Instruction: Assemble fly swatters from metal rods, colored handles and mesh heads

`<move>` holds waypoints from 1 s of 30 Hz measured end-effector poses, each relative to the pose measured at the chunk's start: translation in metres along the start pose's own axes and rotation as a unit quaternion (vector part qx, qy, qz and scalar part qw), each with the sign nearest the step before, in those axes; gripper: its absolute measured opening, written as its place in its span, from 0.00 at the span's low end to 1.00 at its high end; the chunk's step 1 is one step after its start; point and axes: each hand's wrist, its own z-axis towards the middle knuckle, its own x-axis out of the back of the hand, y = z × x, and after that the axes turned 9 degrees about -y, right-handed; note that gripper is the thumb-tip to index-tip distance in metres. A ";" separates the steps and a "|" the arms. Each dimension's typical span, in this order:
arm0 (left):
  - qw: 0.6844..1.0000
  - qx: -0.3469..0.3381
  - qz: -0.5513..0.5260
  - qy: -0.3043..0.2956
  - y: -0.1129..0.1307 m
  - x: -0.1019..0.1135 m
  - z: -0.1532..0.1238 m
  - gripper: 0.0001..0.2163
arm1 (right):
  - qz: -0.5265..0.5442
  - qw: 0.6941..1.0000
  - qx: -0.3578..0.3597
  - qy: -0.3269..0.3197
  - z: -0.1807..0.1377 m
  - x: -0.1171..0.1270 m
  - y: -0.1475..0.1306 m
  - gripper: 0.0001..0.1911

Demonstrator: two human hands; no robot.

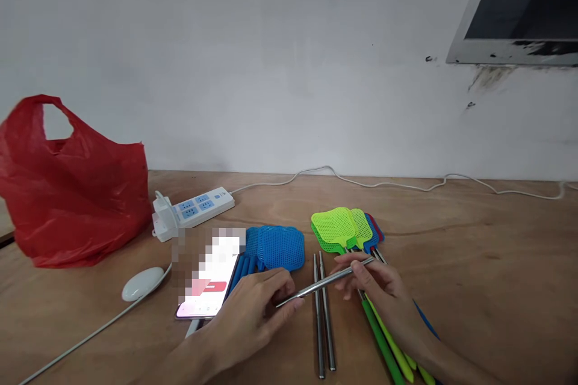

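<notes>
I hold a thin silver metal rod (326,283) slantwise just above the wooden table (487,277). My left hand (253,319) pinches its lower left end. My right hand (377,281) pinches its upper right end. Two more silver rods (324,325) lie side by side under it, pointing toward me. A stack of blue swatter heads (275,248) lies just beyond my left hand. Finished swatters with green heads (336,227) and green handles (383,343) lie under my right hand and forearm, with blue and red ones beneath.
A phone (210,286) with a lit screen lies left of my left hand. A white power strip (192,209) and its cable run along the back. A white oval object (142,283) and a red plastic bag (72,192) are at the left.
</notes>
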 end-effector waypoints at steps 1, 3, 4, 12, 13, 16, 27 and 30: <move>1.000 -0.001 0.005 -0.002 0.000 0.000 -0.001 0.10 | -0.012 1.000 0.005 0.007 0.000 0.001 0.001 0.14; 1.000 -0.004 0.015 -0.005 0.000 0.001 -0.001 0.09 | -0.022 1.000 0.006 0.015 0.001 0.002 0.002 0.13; 1.000 -0.003 0.021 -0.005 0.000 0.001 -0.002 0.09 | -0.025 1.000 0.002 0.014 0.002 0.002 0.003 0.13; 0.995 -0.031 0.093 -0.029 -0.003 0.000 -0.001 0.11 | -0.085 0.993 -0.055 -0.067 0.007 0.006 -0.002 0.18; 0.994 -0.036 0.099 -0.033 -0.002 0.000 -0.001 0.11 | -0.107 0.988 -0.065 -0.088 0.009 0.008 -0.008 0.19; 0.996 -0.027 0.085 -0.029 0.003 0.002 0.001 0.10 | -0.241 0.948 -0.102 -0.183 0.015 0.011 -0.029 0.16; 0.999 0.026 -0.009 -0.037 0.011 0.019 -0.019 0.20 | -0.527 0.814 0.070 -0.232 0.007 0.038 -0.051 0.19; 0.995 0.053 -0.028 -0.078 0.007 0.025 -0.022 0.19 | -0.504 0.837 0.067 -0.202 0.006 0.048 -0.046 0.17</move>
